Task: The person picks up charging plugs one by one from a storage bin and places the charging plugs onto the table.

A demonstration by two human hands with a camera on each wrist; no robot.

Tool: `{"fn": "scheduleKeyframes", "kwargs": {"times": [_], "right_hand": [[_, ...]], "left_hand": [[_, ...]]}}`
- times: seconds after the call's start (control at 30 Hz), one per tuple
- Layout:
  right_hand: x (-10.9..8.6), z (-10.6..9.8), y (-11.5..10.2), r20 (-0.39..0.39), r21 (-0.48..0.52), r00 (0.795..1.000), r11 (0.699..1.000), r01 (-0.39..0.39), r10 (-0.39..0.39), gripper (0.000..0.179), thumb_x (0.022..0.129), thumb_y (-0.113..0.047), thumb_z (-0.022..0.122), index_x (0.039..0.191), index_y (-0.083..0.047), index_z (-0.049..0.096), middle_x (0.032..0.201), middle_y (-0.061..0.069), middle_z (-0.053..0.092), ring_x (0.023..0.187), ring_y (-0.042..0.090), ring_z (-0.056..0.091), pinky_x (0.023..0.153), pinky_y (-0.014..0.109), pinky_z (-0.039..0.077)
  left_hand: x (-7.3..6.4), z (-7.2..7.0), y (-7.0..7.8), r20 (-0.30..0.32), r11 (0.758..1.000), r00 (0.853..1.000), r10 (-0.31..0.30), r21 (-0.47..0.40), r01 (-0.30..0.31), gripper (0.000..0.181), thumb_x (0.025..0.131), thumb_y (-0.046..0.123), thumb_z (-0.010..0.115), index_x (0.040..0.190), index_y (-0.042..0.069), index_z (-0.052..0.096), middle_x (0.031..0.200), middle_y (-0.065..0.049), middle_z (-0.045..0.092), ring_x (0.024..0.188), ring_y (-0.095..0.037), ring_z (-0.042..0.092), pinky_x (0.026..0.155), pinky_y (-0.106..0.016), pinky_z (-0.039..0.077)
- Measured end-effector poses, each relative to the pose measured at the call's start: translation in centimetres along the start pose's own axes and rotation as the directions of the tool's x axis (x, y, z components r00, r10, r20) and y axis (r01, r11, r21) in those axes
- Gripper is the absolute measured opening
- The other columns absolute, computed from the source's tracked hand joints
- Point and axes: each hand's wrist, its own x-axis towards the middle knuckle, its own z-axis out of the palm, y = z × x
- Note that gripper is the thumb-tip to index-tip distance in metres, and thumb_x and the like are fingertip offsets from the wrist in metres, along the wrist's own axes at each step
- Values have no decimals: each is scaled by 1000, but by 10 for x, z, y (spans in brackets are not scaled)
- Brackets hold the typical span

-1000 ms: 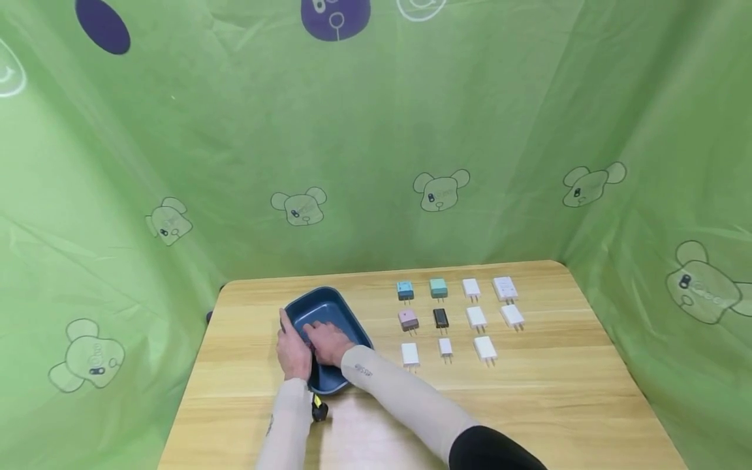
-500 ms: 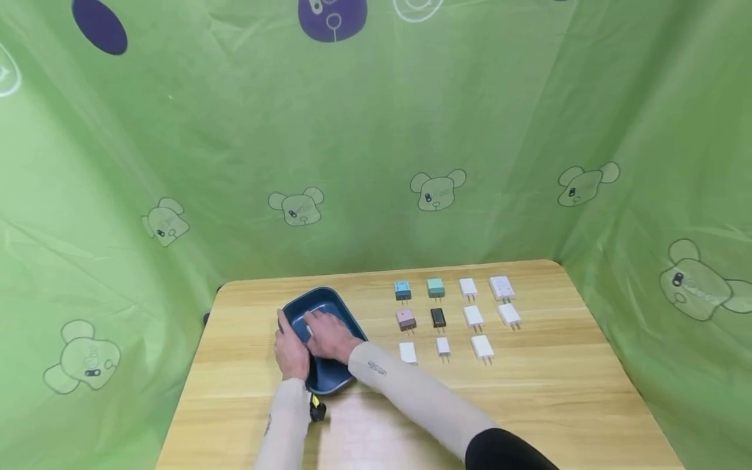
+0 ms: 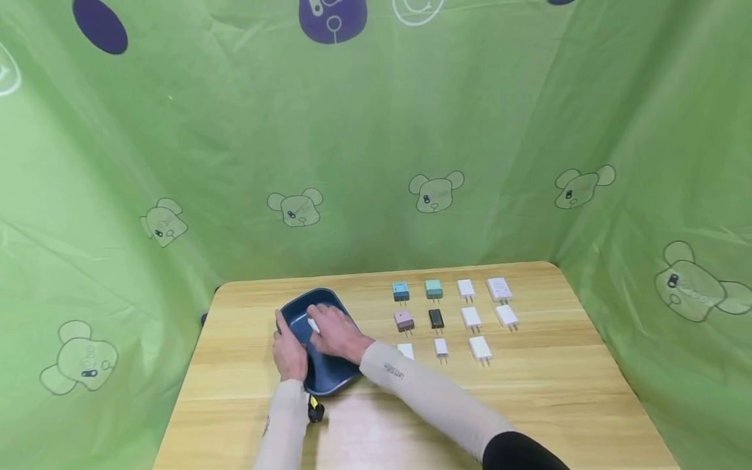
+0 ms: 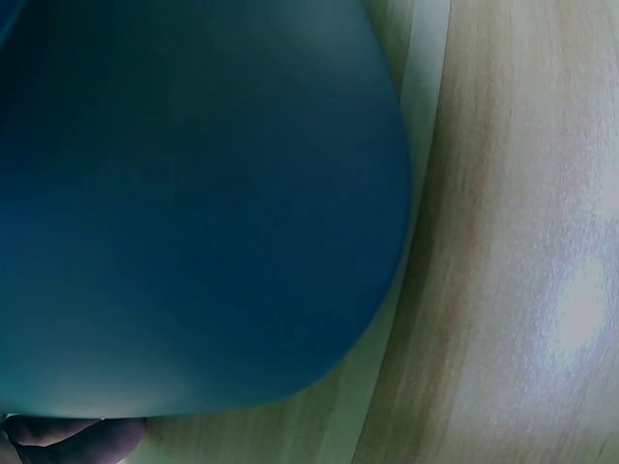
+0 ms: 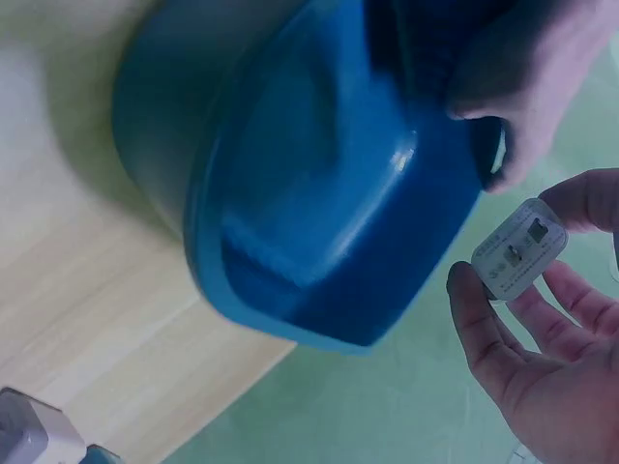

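Observation:
A dark blue rectangular plastic basin (image 3: 331, 380) sits on the left part of the table. My left hand (image 3: 289, 352) grips its left side; fingertips (image 4: 97, 440) show at the basin's outside in the left wrist view. Over the basin, my right hand (image 3: 339, 334) pinches a white plug charger (image 5: 520, 249) between thumb and fingers, its face with two prongs turned toward the right wrist camera. In the head view only a small white part of that charger (image 3: 314, 324) shows past the fingers. The far inside of the basin is partly covered by the hands.
Right of the basin, several plug chargers lie in rows: a blue one (image 3: 401, 292), a green one (image 3: 433, 289), a pink one (image 3: 403, 320), a black one (image 3: 436, 318) and several white ones (image 3: 470, 317). A green curtain (image 3: 364, 130) hangs behind the wooden table (image 3: 529, 411).
My right hand has come up from inside the basin and shifted slightly right, now with the white charger showing in its fingers. My left hand keeps its hold on the basin.

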Motion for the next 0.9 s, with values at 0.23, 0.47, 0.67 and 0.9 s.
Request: {"fn": "scheduleKeyframes", "kwargs": {"times": [0.23,0.47,0.67,0.9], "right_hand": [[-13,-12,12,-14,50,1000,999,-12,13,33,86,-14,68,118,-12,59,107,4,67,90,18,62,79,30,56],[-25,-21,29,0,137,995,985,-103,104,38,87,-13,68,124,-11,59,112,4,68,96,19,63,80,28,57],[-39,-35,42,-14,163,989,976,-145,149,38,87,-13,68,125,-11,59,110,3,67,97,18,62,81,29,57],[-58,-42,62,-50,182,985,971,-155,166,37,86,-11,68,122,-11,60,109,4,68,94,18,62,80,30,57]], "left_hand": [[-2,-1,2,3,1000,1000,-3,-16,3,101,82,-6,69,164,12,13,123,-37,59,96,-51,66,86,-58,56],[-2,0,1,2,999,1000,-4,-40,4,101,81,-7,70,163,12,14,122,-37,60,99,-53,66,88,-60,56],[-2,0,0,7,999,1000,-4,-49,4,105,80,-8,71,164,14,13,123,-37,60,100,-53,66,90,-60,56],[-2,-2,2,-3,999,1000,-7,-53,7,106,77,-10,73,163,14,15,121,-37,60,99,-53,66,90,-60,56]]}}
